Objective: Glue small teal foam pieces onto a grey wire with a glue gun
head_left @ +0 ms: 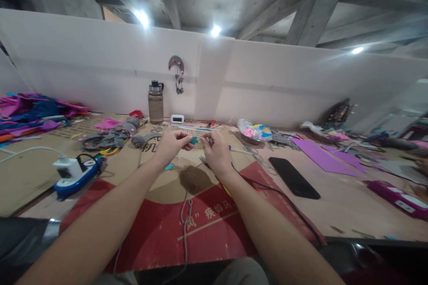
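The single head-worn camera is looking forward and down from above the person's grey-clad lap [241, 271], along two bare forearms [100, 213] that are leading up to the left hand [174, 143] and the right hand [216, 150] near mid-view. The pale pinkish table [341, 202] is lying close below; the smooth white partition wall [267, 98] is standing farther off, under grey concrete beams [306, 13].

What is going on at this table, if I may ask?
The person's left hand pinches a small teal piece, with the right hand close beside it; whether the right hand grips anything is unclear. A light-blue piece lies on the cardboard below. A black phone lies to the right, and a bottle stands by the white partition.
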